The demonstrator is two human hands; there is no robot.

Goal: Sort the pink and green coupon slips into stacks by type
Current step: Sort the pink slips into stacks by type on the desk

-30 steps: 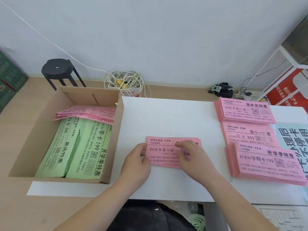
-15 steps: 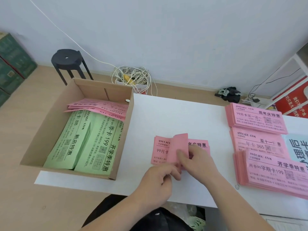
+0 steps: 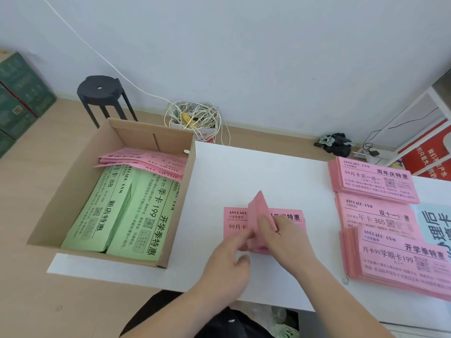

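Pink slips, centre pile (image 3: pixel 235 224): lies flat on the white table (image 3: pixel 256 172) straight ahead of me. "AVOCADO" and "99" are readable at its left end.

Pink slips, lifted bundle (image 3: pixel 258 207): bent up off the middle of that pile, its free edge standing in the air. My right hand (image 3: pixel 286 236) grips it, fingers curled over its right face; the thumb is hidden behind the paper.

Left hand (image 3: pixel 225 263): reaches to the near edge of the bundle, fingertips at the paper, thumb apart below them. It is blurred, so I cannot tell whether it pinches or merely touches.

Pink slips, sorted, down the table's right side:
- far stack (image 3: pixel 373 181), squared
- middle stack (image 3: pixel 375 215), squared
- near stack (image 3: pixel 400 261), fanned at its left edge and overlapping the middle one's near edge

Blue sheet (image 3: pixel 435 223): just beside the middle stack, at the frame's right edge.

Cardboard box (image 3: pixel 73 191): open, on the table's left part. Contents:
- two green stacks (image 3: pixel 144 215) side by side, print facing up
- loose pink slips (image 3: pixel 144 162) lying untidily across their far ends

Floor beyond the table:
- black stool (image 3: pixel 100 90) behind the box
- coiled white cable (image 3: pixel 195 115) by the wall
- green crates (image 3: pixel 17 93) at far left
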